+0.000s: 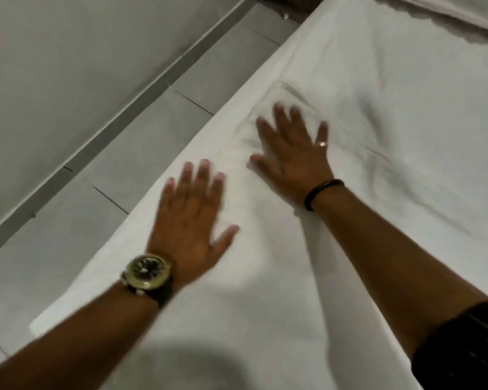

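Palms down, we lay both hands on the white sheet (378,80), which spreads over the bed from the near edge to the far right. Our left hand (190,220) rests flat close to the sheet's left border, fingers straight and spread, gripping nothing; a gold-rimmed watch (148,270) sits on its wrist. Our right hand (292,159) lies farther off and to the right, equally flat and splayed, its fingertips on a raised fold (288,94) in the cloth. It wears a ring (322,143) and a dark wristband (320,192). Both hands are blurred. Left of the bed lie grey floor tiles (152,142), then a skirting board (124,119) and a pale wall (54,66).
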A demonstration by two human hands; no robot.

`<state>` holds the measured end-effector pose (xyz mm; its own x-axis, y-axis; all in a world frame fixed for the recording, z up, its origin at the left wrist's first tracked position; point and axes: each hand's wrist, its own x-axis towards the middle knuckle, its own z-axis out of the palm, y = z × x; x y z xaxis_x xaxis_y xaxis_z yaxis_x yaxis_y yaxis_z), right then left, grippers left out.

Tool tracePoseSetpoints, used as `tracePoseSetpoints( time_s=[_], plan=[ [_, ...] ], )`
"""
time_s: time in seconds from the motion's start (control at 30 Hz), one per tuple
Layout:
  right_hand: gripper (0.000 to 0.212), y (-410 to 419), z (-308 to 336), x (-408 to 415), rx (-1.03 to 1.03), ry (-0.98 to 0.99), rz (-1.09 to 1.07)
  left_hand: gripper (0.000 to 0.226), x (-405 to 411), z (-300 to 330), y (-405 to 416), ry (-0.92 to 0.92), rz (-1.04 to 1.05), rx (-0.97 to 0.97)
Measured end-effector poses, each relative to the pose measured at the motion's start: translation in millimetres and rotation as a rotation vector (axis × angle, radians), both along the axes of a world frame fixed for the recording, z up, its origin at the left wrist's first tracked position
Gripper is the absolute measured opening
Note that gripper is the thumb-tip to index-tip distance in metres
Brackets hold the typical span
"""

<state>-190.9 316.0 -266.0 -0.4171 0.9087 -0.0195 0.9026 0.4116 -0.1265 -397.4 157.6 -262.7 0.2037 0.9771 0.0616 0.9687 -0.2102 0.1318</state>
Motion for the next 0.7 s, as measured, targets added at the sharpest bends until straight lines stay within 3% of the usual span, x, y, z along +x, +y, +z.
tracePoseSetpoints(
  time_s=[0.07, 0.23, 0.33, 0.4, 0.53, 0.6, 0.7],
  plan=[
    [0.080, 22, -15, -7, -0.030, -0.014, -0.002, 0.085, 12, -14, 21, -0.029, -0.021, -0.058],
    [0.088, 96, -11, 26, -0.200, -0.014, -0.324, 0.096, 5, -25, 31, -0.030, 0.028, -0.167],
    [0.081, 67, -8, 9, -0.073, 0.072, -0.182, 0.097, 7, -28, 31, -0.028, 0.025, -0.158],
    [0.074, 51, -13, 5, -0.054, 0.003, -0.037, 0.098, 5, -32, 33, -0.023, 0.029, -0.156],
    [0.067, 87, -4, 51, -0.210, -0.098, -0.484, 0.099, 2, -33, 33, -0.020, 0.039, -0.198],
    [0.068, 77, 11, 83, -0.155, -0.070, -0.584, 0.099, 6, -28, 33, -0.012, 0.034, -0.199],
    [0.069, -7, 21, 105, 0.090, 0.089, -0.369, 0.098, 10, -16, 34, 0.015, 0.082, -0.203]
  ],
)
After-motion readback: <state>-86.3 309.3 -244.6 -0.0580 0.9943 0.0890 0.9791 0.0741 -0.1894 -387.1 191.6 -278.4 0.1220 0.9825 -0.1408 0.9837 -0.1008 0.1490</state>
